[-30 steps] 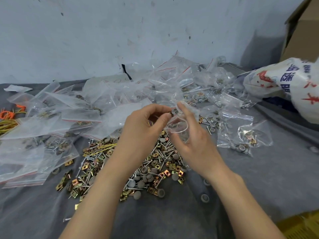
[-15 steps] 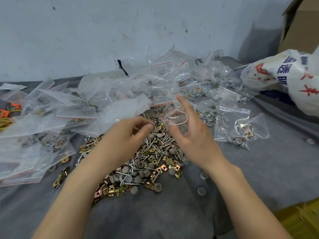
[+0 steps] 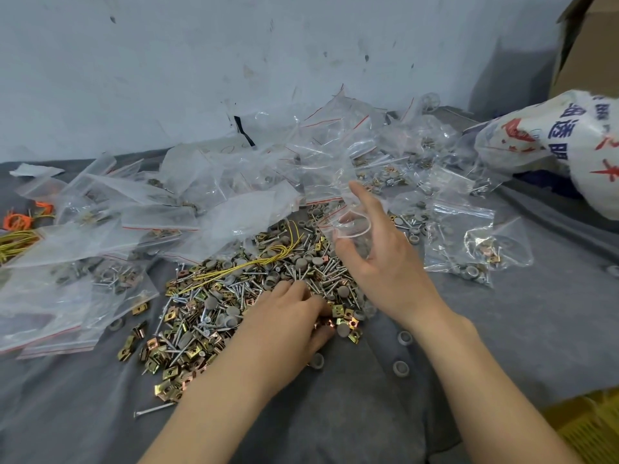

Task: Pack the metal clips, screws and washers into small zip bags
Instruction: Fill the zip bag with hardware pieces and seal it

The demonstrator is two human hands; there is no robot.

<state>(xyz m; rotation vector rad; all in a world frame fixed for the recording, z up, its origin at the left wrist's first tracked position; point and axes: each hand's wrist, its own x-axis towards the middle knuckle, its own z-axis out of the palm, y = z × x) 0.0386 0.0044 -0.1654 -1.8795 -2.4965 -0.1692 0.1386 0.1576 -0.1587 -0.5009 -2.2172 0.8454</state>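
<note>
Loosely, zip bag (image 3: pixel 350 226) in right grip (image 3: pixel 385 266)

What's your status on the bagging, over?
Left hand down in the hardware pile, grasp unclear. Right hand holds a zip bag, mouth open. Yellow wire lies across the pile.

Head-worn view, forward and down, close.

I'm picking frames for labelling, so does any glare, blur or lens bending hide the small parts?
Head view: soft even light; the pile of screws, clips and washers reads sharp. Head view: sheen on the zip bags veils their contents; the clear bag in the right hand barely shows. Head view: wide-angle bending at the edges; shadow on the wall by the cardboard box.
</note>
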